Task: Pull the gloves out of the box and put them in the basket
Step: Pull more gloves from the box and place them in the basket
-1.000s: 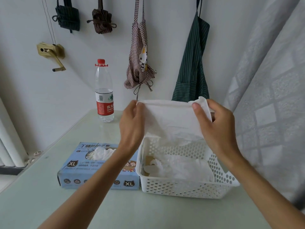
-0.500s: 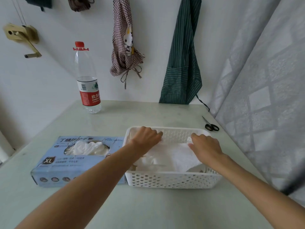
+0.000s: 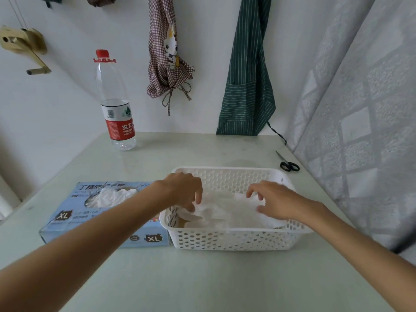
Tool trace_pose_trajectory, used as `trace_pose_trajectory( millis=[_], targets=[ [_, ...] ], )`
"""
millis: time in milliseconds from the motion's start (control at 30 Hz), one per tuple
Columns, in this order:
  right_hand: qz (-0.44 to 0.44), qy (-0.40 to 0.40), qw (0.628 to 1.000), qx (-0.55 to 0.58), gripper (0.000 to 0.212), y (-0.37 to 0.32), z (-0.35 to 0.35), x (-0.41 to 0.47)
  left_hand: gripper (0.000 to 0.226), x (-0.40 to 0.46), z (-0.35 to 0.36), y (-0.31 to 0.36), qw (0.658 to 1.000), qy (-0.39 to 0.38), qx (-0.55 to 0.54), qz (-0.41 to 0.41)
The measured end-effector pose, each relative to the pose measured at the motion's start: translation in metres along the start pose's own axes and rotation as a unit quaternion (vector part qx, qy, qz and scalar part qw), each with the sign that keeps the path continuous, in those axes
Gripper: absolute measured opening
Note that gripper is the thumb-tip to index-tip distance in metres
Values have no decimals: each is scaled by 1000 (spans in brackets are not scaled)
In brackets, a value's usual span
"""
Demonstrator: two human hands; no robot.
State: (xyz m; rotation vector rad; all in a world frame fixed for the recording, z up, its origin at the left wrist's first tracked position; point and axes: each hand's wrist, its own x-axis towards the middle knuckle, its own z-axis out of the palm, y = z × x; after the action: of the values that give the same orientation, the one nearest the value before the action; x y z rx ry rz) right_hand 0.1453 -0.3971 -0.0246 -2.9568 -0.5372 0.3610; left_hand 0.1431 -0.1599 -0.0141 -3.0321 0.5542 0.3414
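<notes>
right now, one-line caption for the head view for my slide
Both hands, left hand and right hand, hover open over white gloves in the basket beside the glove box.

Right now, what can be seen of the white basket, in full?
The white basket is a low rectangular tray that looks like plastic, its walls pierced with rows of round holes under a smooth rolled rim. It sits upright on the pale table, its left end against the blue glove box. White gloves lie crumpled inside. The left hand and right hand reach into it, fingers spread over the gloves.
</notes>
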Motion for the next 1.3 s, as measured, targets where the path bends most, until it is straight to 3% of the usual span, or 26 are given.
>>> trace_pose_trajectory(
  millis=[67, 100, 233, 333, 433, 533, 667, 700, 767, 867, 967, 1100, 1300],
  targets=[
    [15, -138, 990, 2, 59, 1, 6, 4, 36, -1, 6, 1, 998, -9, 60, 7],
    [18, -171, 985, -12, 67, 2, 9, 6, 36, 0, 9, 2, 995, 0, 95, 13],
    [5, -163, 986, -36, 72, 8, 19, 11, 19, 1, 19, 3, 972, 71, 215, 65],
    [4, -163, 986, -37, 72, 5, 19, 12, 20, -5, 10, 2, 955, 135, 247, 92],
    [14, -167, 985, -46, 75, 3, 18, 15, 20, -12, 5, 2, 954, 103, 260, 106],
    [24, -169, 984, -56, 79, 1, 17, 17, 22, -18, 11, 6, 977, 34, 200, 63],
    [9, -159, 984, -81, 80, -5, 10, 16, 25, -7, 2, 14, 989, 140, 8, 41],
    [1, -142, 987, -77, 80, -7, 6, 16, 27, -2, 2, 19, 990, 125, -31, 56],
    [-10, -116, 992, -44, 82, -9, -1, 18, 44, 6, 7, 32, 994, 16, -62, 86],
    [16, -168, 985, -47, 91, -9, -3, 21, 75, 16, 26, 39, 992, -104, 20, 63],
    [47, -215, 972, -81, 96, 0, 3, 26, 88, 22, 39, 27, 986, -135, 95, 35],
    [39, -207, 972, -100, 96, 8, 11, 26, 83, 20, 48, 13, 974, -176, 142, 28],
    [28, -197, 978, -68, 95, 9, 12, 24, 94, 32, 46, 3, 981, -191, 25, 11]
  ],
)
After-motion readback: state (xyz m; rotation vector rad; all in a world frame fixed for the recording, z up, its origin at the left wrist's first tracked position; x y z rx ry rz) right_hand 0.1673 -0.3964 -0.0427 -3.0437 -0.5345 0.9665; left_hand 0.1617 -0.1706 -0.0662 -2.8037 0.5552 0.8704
